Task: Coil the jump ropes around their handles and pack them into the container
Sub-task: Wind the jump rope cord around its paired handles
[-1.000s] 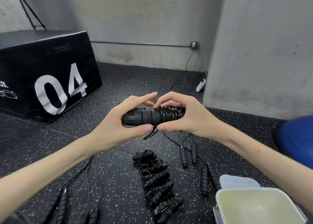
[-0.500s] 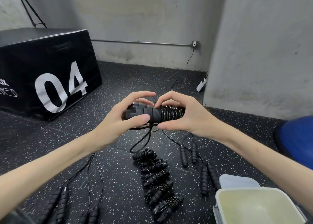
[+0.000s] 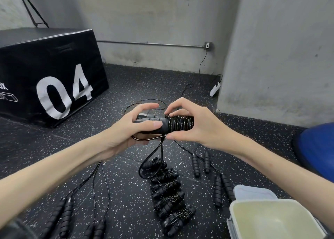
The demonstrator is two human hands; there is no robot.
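Over the speckled black rubber floor [image 3: 126, 75], at 12 o'clock from the row of coiled black ropes [image 3: 168, 193], your right hand [image 3: 195, 128] pins the wraps on the black paired handles [image 3: 162, 124] while your left hand [image 3: 126, 128] grips their bare end, the slack cord [image 3: 159, 155] now hanging lower, so more winding remains before the open pale plastic container [image 3: 233, 213] at 4 o'clock.

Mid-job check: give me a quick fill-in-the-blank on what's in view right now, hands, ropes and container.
Both hands hold the jump rope handles, and coils cover the end nearest the ____ hand.
The black box bears the white number ____.
The container at lower right holds ____ ropes so far.
The finished coiled ropes lie in a row on the ____.

Missing words: right; 04; no; floor
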